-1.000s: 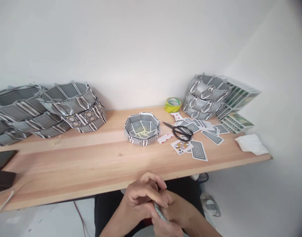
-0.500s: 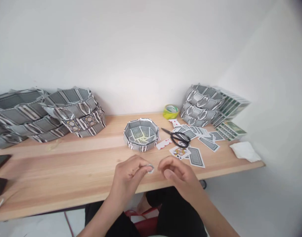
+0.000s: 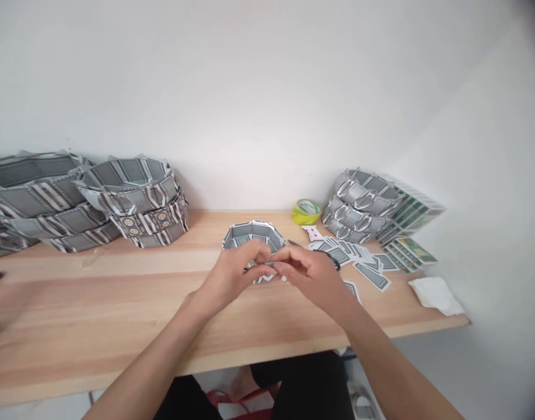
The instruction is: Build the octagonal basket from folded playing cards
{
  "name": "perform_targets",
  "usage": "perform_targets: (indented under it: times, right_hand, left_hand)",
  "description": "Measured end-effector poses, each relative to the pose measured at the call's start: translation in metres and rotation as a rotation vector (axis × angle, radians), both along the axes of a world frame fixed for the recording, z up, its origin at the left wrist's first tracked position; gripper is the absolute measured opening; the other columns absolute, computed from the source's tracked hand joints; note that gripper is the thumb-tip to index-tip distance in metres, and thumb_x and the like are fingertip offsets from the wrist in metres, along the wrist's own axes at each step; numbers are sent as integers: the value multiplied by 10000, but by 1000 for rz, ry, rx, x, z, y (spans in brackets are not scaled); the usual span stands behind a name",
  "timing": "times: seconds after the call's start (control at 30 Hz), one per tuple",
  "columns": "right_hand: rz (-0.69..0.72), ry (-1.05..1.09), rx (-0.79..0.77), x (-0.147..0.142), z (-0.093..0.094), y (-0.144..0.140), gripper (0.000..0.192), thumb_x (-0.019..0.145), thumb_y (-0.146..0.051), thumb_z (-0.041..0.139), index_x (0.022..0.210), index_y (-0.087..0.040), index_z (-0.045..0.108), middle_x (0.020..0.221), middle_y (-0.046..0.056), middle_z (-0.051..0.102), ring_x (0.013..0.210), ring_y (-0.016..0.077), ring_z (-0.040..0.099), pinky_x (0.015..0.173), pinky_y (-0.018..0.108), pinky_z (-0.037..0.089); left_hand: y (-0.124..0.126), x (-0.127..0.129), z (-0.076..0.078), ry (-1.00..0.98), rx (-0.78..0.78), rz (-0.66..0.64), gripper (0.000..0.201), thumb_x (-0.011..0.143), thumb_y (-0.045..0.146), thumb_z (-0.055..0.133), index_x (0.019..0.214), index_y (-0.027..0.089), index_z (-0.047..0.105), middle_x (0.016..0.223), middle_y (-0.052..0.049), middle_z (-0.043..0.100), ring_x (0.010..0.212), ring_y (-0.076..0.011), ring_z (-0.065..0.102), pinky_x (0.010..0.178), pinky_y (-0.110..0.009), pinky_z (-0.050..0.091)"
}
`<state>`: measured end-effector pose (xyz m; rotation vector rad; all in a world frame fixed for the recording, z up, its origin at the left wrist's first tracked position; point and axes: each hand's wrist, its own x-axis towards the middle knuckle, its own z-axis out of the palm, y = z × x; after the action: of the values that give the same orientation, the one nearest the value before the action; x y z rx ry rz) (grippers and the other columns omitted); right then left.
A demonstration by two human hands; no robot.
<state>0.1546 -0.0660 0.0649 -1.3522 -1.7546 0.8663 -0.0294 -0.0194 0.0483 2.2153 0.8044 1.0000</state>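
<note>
A small folded playing card [image 3: 271, 263], mostly hidden by fingertips, is pinched between my two hands. My left hand [image 3: 234, 271] has thumb and fingers closed on its left side. From the right, my right hand [image 3: 316, 275] grips the same piece with thumb and forefinger. Just behind them sits a low ring-shaped basket [image 3: 255, 227] woven from folded playing cards, its front partly covered by my hands. Black-handled scissors [image 3: 334, 256] are mostly concealed behind my right hand. Loose playing cards [image 3: 372, 275] lie spread to the right of that hand.
Tall card-woven baskets [image 3: 133, 201] stand at the back left, another woven basket [image 3: 361, 204] at the back right. A yellow tape roll [image 3: 299, 216] is by the wall. Green-printed card boxes [image 3: 409, 255] and a white tissue [image 3: 436, 294] occupy the right end of the wooden table [image 3: 118, 315].
Both hands have moved farther over the table, up to the low basket. My right hand has come in from apart and now grips the folded card with the left. The view has shifted slightly.
</note>
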Motion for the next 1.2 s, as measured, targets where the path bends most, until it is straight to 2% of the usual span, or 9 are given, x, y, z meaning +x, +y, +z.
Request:
perform_targets:
  times: [0.1, 0.23, 0.33, 0.43, 0.57, 0.73, 0.83, 0.97, 1.2]
  right_hand:
    - [-50, -26, 61, 4, -2, 25, 136, 878, -275, 520, 861, -217, 642, 755, -19, 653, 680, 125, 582, 616, 237, 417]
    - [-133, 15, 145, 5, -6, 61, 139, 883, -314, 505, 838, -206, 581, 727, -24, 610, 625, 110, 525, 563, 224, 380]
    - [-75, 56, 139, 2, -9, 83, 143, 880, -333, 505, 847, -208, 565, 691, -33, 592, 578, 104, 499, 541, 220, 374]
    - [-96, 111, 192, 10, -15, 102, 152, 868, -346, 519, 855, -204, 570, 690, -32, 595, 600, 109, 522, 593, 228, 409]
    - [-301, 204, 226, 46, -35, 126, 188, 831, -383, 575, 861, -201, 613, 718, -28, 608, 655, 110, 544, 665, 237, 435]
    - [-385, 614, 93, 81, -61, 145, 276, 715, -460, 707, 803, -214, 618, 771, -27, 662, 680, 101, 601, 590, 197, 454]
    - [-365, 778, 0, 80, -70, 148, 315, 646, -449, 783, 775, -221, 608, 739, -35, 671, 678, 102, 635, 597, 199, 493]
    - [-291, 949, -134, 67, -79, 149, 319, 605, -395, 840, 738, -229, 604, 726, -31, 690, 741, 137, 675, 780, 317, 564]
    - [-251, 1030, -285, 49, -95, 151, 306, 617, -384, 829, 679, -234, 570, 690, -23, 688, 844, 180, 693, 840, 374, 555]
  left_hand:
    - [22, -9, 1, -142, -39, 75, 103, 855, 302, 610, 870, 201, 602, 852, 7, 686, 831, -136, 631, 772, -238, 475]
    - [65, -32, -21, -496, -81, 416, 224, 902, 396, 495, 903, 180, 558, 849, -29, 667, 817, -154, 633, 729, -263, 499]
    - [87, -47, -47, -269, -239, 419, 332, 859, 476, 511, 915, 160, 600, 925, -64, 686, 791, -174, 644, 661, -268, 498]
    - [91, -50, -58, -120, -290, 378, 386, 850, 500, 494, 894, 153, 659, 876, -61, 714, 812, -196, 650, 715, -288, 497]
    - [82, -48, -48, -3, -222, 419, 384, 859, 479, 470, 903, 161, 680, 890, -52, 722, 801, -186, 636, 734, -276, 474]
    - [70, -52, -31, 228, -246, 483, 392, 860, 514, 466, 928, 185, 668, 744, -11, 696, 669, -167, 609, 647, -257, 423]
    - [65, -50, -30, 261, -311, 449, 429, 842, 559, 479, 986, 194, 650, 645, 15, 657, 595, -162, 587, 595, -253, 395]
    - [61, -45, -30, 235, -305, 437, 448, 846, 531, 476, 1097, 187, 615, 495, 49, 565, 522, -168, 556, 561, -254, 385]
    - [55, -49, -25, 94, -465, 326, 544, 852, 480, 471, 1305, 179, 484, 571, 40, 623, 373, -143, 508, 441, -251, 411]
